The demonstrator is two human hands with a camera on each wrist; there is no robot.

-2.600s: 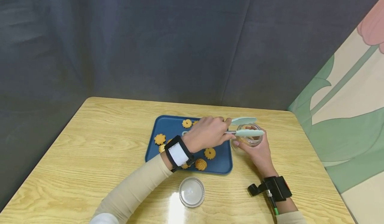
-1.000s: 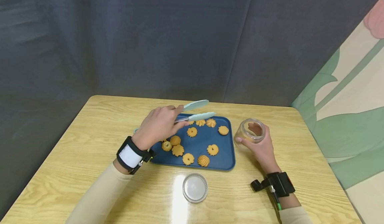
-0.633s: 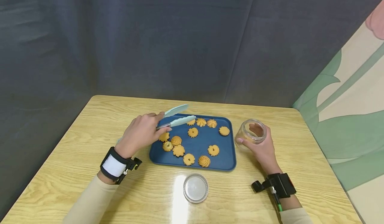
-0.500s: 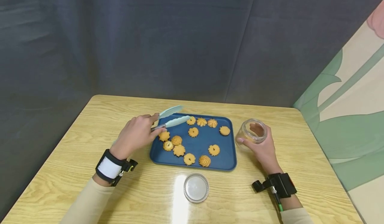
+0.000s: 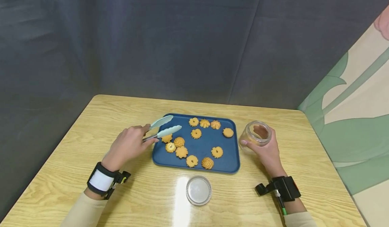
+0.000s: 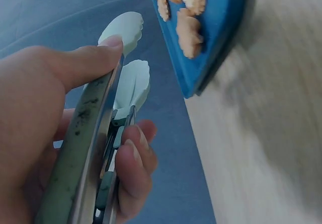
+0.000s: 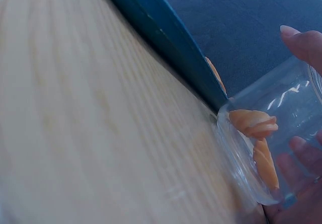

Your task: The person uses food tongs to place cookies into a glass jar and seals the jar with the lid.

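Observation:
In the head view my left hand [image 5: 126, 146] holds a pair of tongs [image 5: 169, 131] with pale mint tips. Those tips are spread apart over the left end of a blue tray [image 5: 200, 148], with nothing between them. Thumb and fingers grip the tongs' two arms [image 6: 83, 143] from opposite sides in the left wrist view. Several flower-shaped and swirled cookies [image 5: 181, 152] lie on the tray. My right hand [image 5: 267, 152] grips a clear jar [image 5: 247, 136], mouth up, beside the tray's right edge. Cookies [image 7: 253, 123] rest at the jar's bottom in the right wrist view.
A round clear lid [image 5: 198, 190] lies on the wooden table [image 5: 146, 200] in front of the tray. Dark cloth [image 5: 170, 44] hangs behind the table, and a painted panel [image 5: 358, 132] stands at its right.
My left hand has moved left with the tongs, from over the jar's mouth to the tray's left end, uncovering more cookies. My right hand still holds the jar, almost unmoved.

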